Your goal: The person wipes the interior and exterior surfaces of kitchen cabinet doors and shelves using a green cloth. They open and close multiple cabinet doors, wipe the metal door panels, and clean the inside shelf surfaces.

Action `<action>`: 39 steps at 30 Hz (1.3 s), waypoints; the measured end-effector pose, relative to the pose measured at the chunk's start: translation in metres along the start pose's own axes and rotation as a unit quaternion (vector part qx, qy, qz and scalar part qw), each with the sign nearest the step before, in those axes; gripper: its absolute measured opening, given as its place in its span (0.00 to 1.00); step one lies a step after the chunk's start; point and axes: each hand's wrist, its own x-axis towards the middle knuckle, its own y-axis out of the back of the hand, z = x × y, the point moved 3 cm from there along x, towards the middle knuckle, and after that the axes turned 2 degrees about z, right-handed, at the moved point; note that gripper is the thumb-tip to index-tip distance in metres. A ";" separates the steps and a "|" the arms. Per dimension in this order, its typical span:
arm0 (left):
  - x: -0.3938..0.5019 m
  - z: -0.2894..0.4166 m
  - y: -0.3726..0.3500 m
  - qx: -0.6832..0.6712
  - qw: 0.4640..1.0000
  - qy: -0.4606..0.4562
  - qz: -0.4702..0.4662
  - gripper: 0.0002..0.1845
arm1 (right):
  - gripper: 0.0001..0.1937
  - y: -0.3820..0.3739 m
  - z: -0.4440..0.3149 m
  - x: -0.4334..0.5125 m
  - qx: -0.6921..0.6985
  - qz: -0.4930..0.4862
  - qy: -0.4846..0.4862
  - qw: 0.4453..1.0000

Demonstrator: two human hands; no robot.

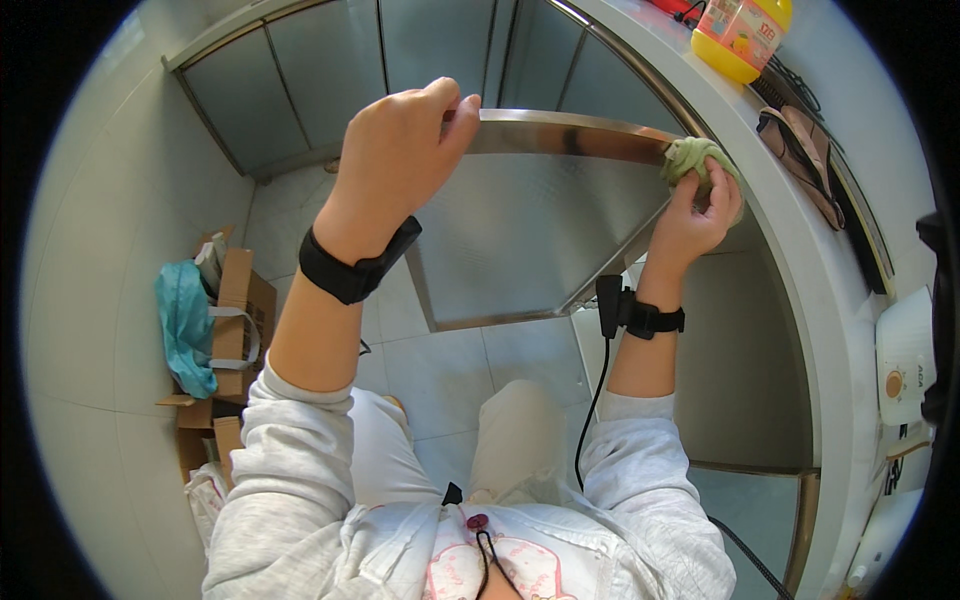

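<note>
A frosted-glass cabinet door point(540, 232) in a metal frame stands swung out from the counter. My left hand point(405, 150) is curled at the free end of the door's metal top rail point(570, 135); its fingertips are hidden behind the hand. With bent fingers, my right hand point(697, 217) presses a crumpled light green cloth point(694, 156) on the rail's other end, beside the counter edge. Black straps circle both wrists, and a cable hangs from the right one.
The white countertop point(780, 247) curves along the right, carrying a yellow bottle point(739, 41), a brown pouch point(802, 161) and a white appliance point(904, 360). Cardboard boxes point(240, 307) and a turquoise bag point(184, 322) stand by the left wall. More frosted cabinet doors point(322, 75) line the back.
</note>
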 end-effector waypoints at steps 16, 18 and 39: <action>0.000 -0.064 0.012 -0.426 0.896 0.119 -0.036 0.25 | 0.16 -0.062 -0.131 -0.054 0.092 -0.111 0.105 0.984; -0.005 -0.068 0.012 -0.413 0.901 0.135 -0.009 0.25 | 0.16 -0.066 -0.143 -0.056 0.089 -0.120 0.124 0.981; -0.079 -0.104 0.003 -0.384 0.903 0.189 -0.039 0.25 | 0.20 -0.079 -0.159 -0.165 0.162 -0.281 0.182 0.928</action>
